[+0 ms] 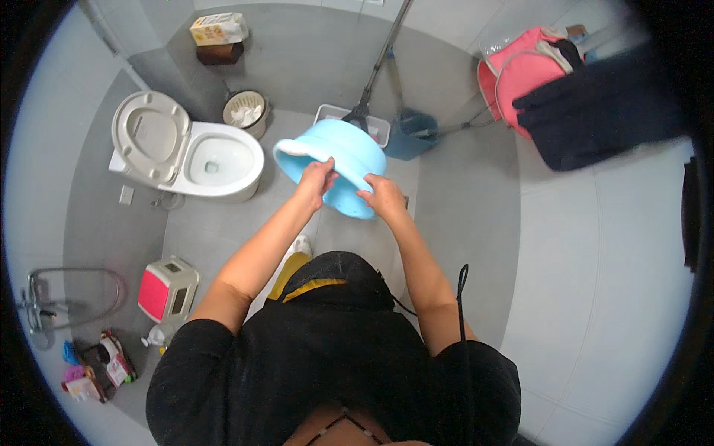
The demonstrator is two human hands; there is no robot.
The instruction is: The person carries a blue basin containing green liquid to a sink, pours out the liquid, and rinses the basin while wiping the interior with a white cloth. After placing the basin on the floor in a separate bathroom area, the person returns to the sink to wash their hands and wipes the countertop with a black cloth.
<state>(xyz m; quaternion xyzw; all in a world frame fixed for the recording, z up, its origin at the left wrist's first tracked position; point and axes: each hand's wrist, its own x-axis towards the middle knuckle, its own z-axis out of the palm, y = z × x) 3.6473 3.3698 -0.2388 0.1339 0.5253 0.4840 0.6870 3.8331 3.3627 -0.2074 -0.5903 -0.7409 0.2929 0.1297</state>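
A light blue plastic basin is held up in front of me, tilted so that part of its hollow inside faces me. My left hand grips its near rim, with the thumb on the outer edge. Further right along the same rim, my right hand also has hold of it. Some fingers of both hands are hidden by the basin or by the hands themselves. Under the basin lies the grey tiled floor.
To the left stands a white toilet with its lid raised, beside a waste bin holding paper. Mop handles, a white tray and a blue bucket are behind the basin. A pink-and-white stool is at lower left. Dark cloth hangs right.
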